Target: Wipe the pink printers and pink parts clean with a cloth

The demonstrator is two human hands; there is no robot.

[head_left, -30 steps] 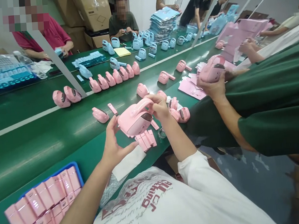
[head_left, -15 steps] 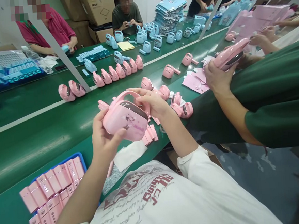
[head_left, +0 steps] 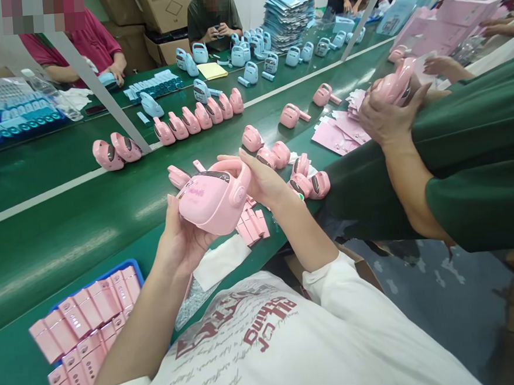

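Observation:
Between my hands is a rounded pink device with a carry handle (head_left: 211, 204), a dark panel on top and a printed picture on its side. My left hand (head_left: 184, 244) cups its left end and underside, with the thumb up along the edge. My right hand (head_left: 262, 180) is closed around the handle at the right end; some of its fingers are hidden behind it. Below the device, a white cloth (head_left: 221, 264) and several small pink boxy parts (head_left: 253, 225) lie on the green table. More pink devices (head_left: 302, 180) sit just right of my right forearm.
A blue tray (head_left: 134, 264) of pink parts stands at front left. Pink devices (head_left: 190, 122) line the belt (head_left: 65, 214). At right, a co-worker's hands (head_left: 388, 116) hold another pink device. Blue devices (head_left: 250, 73) and stacked blue packaging (head_left: 291, 17) are across, where other people sit.
The device has been turned in my hands, so its rounded end and handle joint now face me instead of the printed side. My left thumb has moved off the printed face.

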